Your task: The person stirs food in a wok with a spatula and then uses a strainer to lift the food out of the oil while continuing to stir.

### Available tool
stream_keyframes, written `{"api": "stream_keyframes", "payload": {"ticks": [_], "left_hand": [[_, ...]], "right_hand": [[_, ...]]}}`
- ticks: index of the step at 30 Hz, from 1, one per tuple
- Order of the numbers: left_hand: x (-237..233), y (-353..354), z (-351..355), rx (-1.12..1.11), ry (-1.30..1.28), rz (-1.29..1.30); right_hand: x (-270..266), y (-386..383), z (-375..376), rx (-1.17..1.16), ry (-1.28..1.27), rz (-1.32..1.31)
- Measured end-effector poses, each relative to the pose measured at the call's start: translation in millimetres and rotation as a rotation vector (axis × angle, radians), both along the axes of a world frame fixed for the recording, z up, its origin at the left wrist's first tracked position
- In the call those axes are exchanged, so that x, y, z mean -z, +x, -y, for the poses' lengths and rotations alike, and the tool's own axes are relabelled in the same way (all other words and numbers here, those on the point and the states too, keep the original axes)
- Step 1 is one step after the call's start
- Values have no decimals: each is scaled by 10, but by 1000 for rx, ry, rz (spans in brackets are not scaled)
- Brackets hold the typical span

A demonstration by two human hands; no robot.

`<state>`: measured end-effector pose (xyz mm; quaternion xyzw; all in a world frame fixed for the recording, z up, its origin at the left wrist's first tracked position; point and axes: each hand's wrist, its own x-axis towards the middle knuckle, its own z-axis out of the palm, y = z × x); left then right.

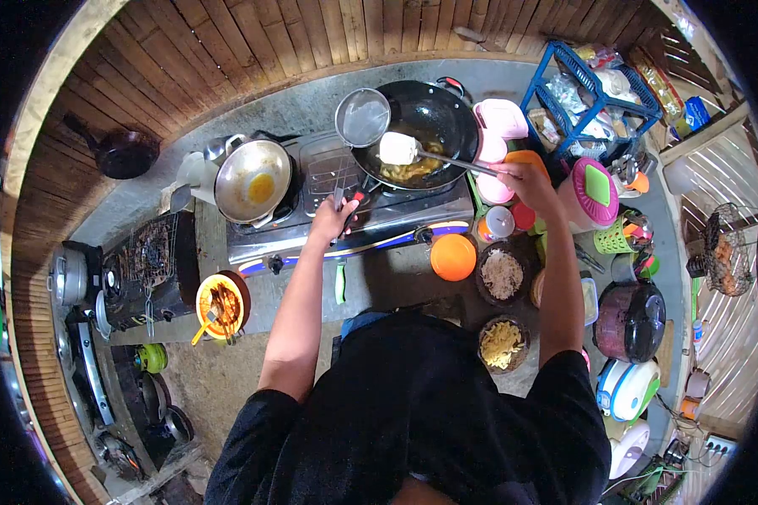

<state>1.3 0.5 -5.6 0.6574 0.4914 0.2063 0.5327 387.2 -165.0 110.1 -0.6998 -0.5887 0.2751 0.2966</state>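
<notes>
My left hand (333, 220) is closed around the handle of a round mesh strainer (362, 118), which hangs over the left rim of a black wok (429, 109). The wok's red-and-black handle (359, 199) lies right at the same fingers. With my right hand (520, 181) I grip the long handle of a spatula (398, 149). Its pale, shiny blade is tilted above the wok, where browned pieces of food (413, 168) sit in oil at the bottom. The wok stands on the right burner of a gas stove (312, 240).
On the left burner stands a pan (253, 181) with yellowish oil. An orange bowl (220, 307) of reddish sauce and a green-handled utensil (340, 284) lie in front. Bowls of shredded food (501, 275) and yellow strips (504, 343) flank my right arm. A blue rack (594, 93) is behind.
</notes>
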Motion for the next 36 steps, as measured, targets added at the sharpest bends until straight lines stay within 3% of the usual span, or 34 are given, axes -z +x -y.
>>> {"api": "stream_keyframes", "payload": {"ticks": [4,6,13,16,21,27,36], "left_hand": [[-85,7,26,6,12,-47],[-149,12,47,-4,18,-60],[-165,7,40,-2,-24,-59],[-70,7,22,-4,-23,-29],[-29,1,6,-4,-15,-15],[-166,6,66,6,-26,-26],[-127,-2,33,19,-10,-46]], "right_hand": [[-62,9,-29,80,-16,121],[27,19,-67,130,242,295],[312,110,-195,260,402,517],[369,205,-143,199,445,481],[272,189,-21,95,113,395],[273,24,9,-82,82,108],[227,-70,21,-39,108,-31]]}}
